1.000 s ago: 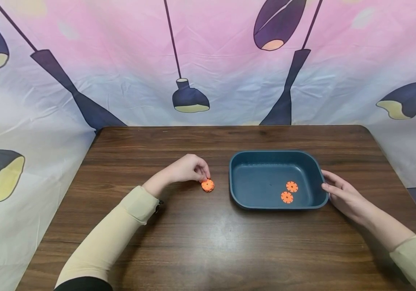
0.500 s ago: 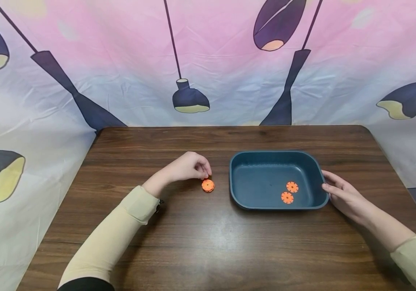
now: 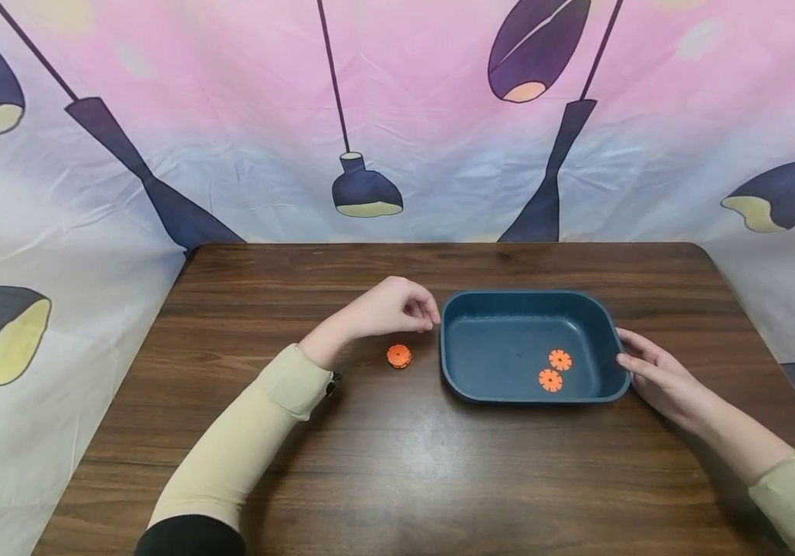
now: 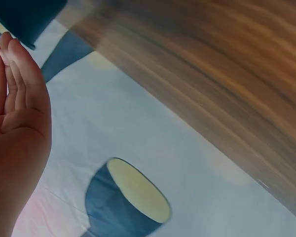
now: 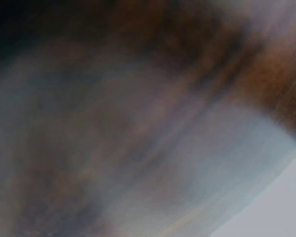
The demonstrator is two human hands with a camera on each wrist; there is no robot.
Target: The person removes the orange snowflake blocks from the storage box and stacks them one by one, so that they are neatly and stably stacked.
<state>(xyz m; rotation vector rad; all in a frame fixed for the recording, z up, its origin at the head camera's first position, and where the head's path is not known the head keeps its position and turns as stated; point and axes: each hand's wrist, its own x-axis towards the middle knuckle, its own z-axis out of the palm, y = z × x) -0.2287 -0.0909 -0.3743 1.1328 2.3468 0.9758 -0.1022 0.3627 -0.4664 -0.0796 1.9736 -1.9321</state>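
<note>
A dark blue rectangular tray (image 3: 495,359) with raised walls stands on the table. Inside it, towards the right, lie two orange notched discs, an upper disc (image 3: 560,360) and a lower disc (image 3: 550,380). A small stack of similar orange discs (image 3: 399,356) sits left of the tray. My left hand (image 3: 397,306) is above and beyond that stack, thumb and fingertips together at the tray's left rim; whether something is between them is hidden. In the left wrist view, the left hand (image 4: 19,98) appears near a tray corner. My right hand (image 3: 661,378) holds the tray's right end, thumb at the rim.
The brown wood-grain table (image 3: 397,479) ends at a straight far edge. Right behind it hangs a pink and pale-blue cloth (image 3: 265,193) printed with lamps. The right wrist view is too blurred to make out the hand.
My left hand has risen off the disc stack and moved right to the tray's left rim, fingertips still together. The right hand and the tray stay in place.
</note>
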